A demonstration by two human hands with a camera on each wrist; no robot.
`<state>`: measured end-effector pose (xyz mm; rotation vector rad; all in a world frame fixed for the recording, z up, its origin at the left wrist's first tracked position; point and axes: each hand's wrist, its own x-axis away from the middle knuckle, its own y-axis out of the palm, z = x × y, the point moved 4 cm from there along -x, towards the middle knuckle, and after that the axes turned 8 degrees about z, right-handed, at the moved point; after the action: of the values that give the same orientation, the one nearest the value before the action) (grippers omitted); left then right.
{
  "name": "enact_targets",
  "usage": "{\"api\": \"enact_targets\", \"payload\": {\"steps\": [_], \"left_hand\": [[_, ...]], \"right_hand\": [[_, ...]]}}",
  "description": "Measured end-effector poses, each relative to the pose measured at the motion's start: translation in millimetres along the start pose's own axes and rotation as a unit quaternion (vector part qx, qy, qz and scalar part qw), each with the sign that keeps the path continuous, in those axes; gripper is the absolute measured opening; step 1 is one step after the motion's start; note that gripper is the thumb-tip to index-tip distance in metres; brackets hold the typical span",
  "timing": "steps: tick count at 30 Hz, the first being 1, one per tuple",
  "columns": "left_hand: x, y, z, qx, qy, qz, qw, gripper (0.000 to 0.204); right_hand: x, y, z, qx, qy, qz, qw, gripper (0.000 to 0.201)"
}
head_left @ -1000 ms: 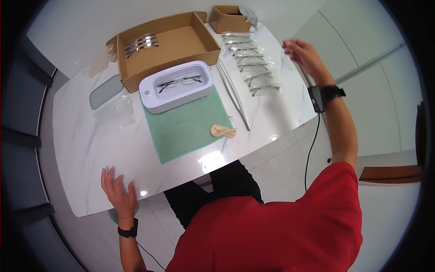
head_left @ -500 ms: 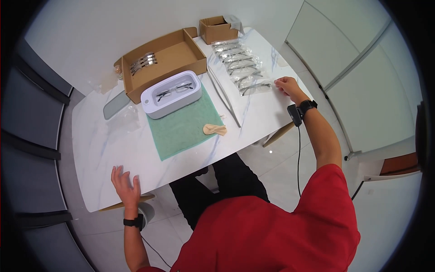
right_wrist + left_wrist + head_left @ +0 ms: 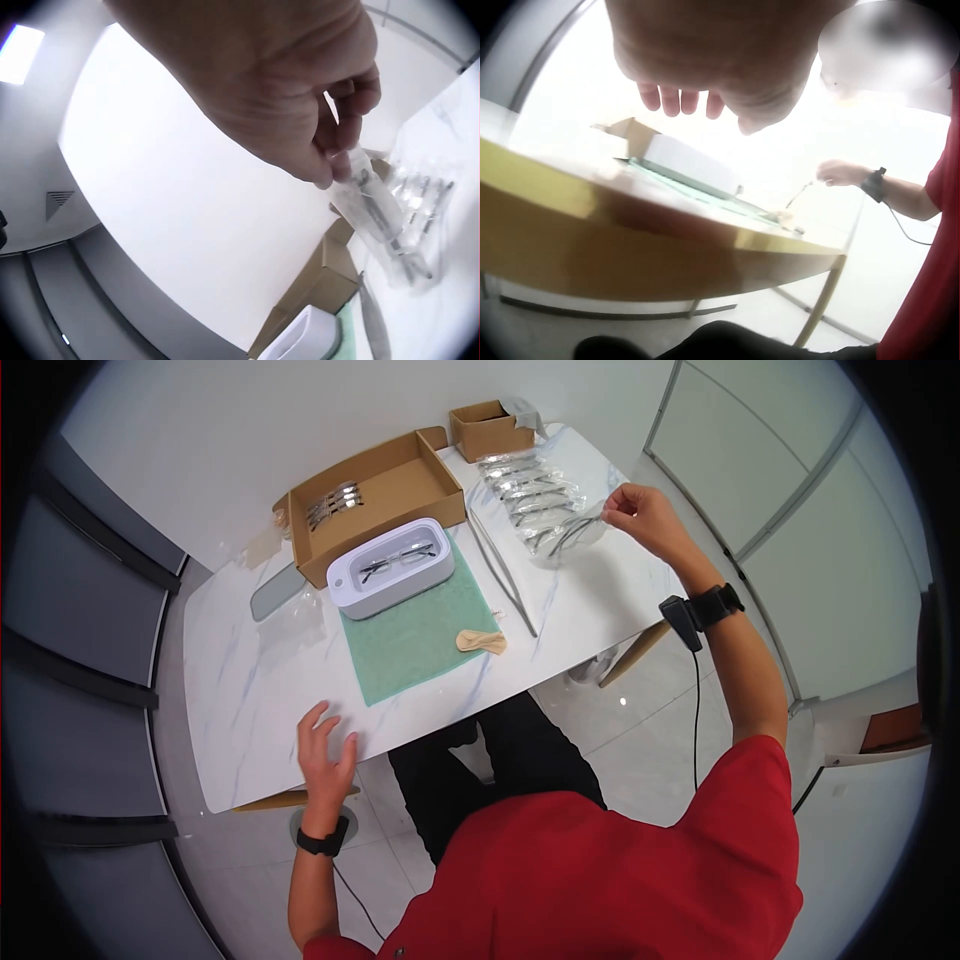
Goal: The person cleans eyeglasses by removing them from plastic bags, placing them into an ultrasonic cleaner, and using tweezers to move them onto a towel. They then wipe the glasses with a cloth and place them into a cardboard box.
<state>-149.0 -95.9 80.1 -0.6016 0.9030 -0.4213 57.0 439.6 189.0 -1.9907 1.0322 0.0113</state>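
My right hand [image 3: 648,525] pinches the edge of a clear plastic bag [image 3: 379,217] with a pair of eyeglasses inside. The near end of that bag is lifted off the table, in front of a row of other bagged eyeglasses [image 3: 525,480]. My left hand [image 3: 325,755] hovers over the table's front edge, fingers relaxed and loosely bent, holding nothing. A pale lavender tub-shaped cleaner [image 3: 392,592] stands on a green cloth [image 3: 415,660], with a pair of eyeglasses [image 3: 398,560] in its basin.
An open cardboard tray [image 3: 410,475] holds several eyeglasses at the back. A smaller cardboard box [image 3: 490,438] stands beside it. Long metal tweezers [image 3: 505,580] lie right of the cloth, and beige finger cots [image 3: 482,642] on its corner. A grey lid [image 3: 277,592] lies left.
My right hand has come from the table's right side to the nearest bagged eyeglasses, pinched the bag and raised its edge. My left hand has moved slightly up and right. The head view has shifted.
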Motion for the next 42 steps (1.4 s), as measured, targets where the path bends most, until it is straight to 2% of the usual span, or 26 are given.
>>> {"api": "enact_targets", "payload": {"steps": [5, 7, 9, 13, 15, 18, 21, 22, 25, 28, 30, 37, 42], "left_hand": [[-49.0, 48.6, 71.0, 0.124, 0.041, -0.023, 0.991, 0.053], [-67.7, 65.7, 94.6, 0.164, 0.041, -0.030, 0.985, 0.064], [-82.0, 82.4, 112.3, 0.251, -0.007, -0.038, 0.967, 0.068], [-94.7, 97.7, 136.0, 0.305, -0.049, -0.048, 0.950, 0.062], [-92.2, 103.6, 136.2, 0.353, -0.081, -0.076, 0.929, 0.054], [-78.1, 114.5, 121.2, 0.459, -0.186, -0.144, 0.857, 0.044], [-73.7, 108.7, 121.1, 0.535, -0.220, -0.169, 0.798, 0.031], [-72.8, 108.4, 120.2, 0.537, -0.222, -0.176, 0.794, 0.030], [-71.6, 108.8, 118.8, 0.543, -0.223, -0.198, 0.785, 0.029], [-69.6, 112.0, 118.4, 0.545, -0.217, -0.218, 0.780, 0.027], [-68.2, 114.4, 117.8, 0.550, -0.215, -0.224, 0.776, 0.026], [-69.9, 114.2, 120.7, 0.505, -0.223, -0.241, 0.798, 0.027], [-67.8, 115.9, 119.5, 0.511, -0.223, -0.246, 0.793, 0.027]], "right_hand": [[10.8, -12.4, -90.6, -0.032, -0.069, -0.048, 0.996, 0.013], [23.8, -13.7, -128.9, -0.063, -0.062, -0.097, 0.991, 0.013], [34.7, -3.2, -149.0, -0.111, -0.061, -0.143, 0.981, 0.013], [51.3, 18.8, -171.2, -0.206, -0.053, -0.220, 0.952, 0.013], [57.0, 27.2, -176.3, -0.227, -0.049, -0.244, 0.942, 0.012], [56.0, 35.8, -172.7, -0.217, -0.044, -0.274, 0.936, 0.014], [52.2, 44.4, -163.5, -0.256, -0.035, -0.312, 0.914, 0.015], [50.7, 45.9, -161.5, -0.276, -0.032, -0.326, 0.904, 0.016], [46.6, 46.7, -157.9, -0.226, -0.070, -0.358, 0.903, 0.016], [50.4, 52.0, -150.2, -0.265, -0.035, -0.366, 0.891, 0.016], [53.1, 51.8, -152.3, -0.239, -0.028, -0.387, 0.890, 0.014], [60.5, 61.3, -144.3, -0.211, 0.000, -0.428, 0.879, 0.017], [61.8, 68.2, -136.1, -0.172, -0.032, -0.462, 0.869, 0.020]]}}
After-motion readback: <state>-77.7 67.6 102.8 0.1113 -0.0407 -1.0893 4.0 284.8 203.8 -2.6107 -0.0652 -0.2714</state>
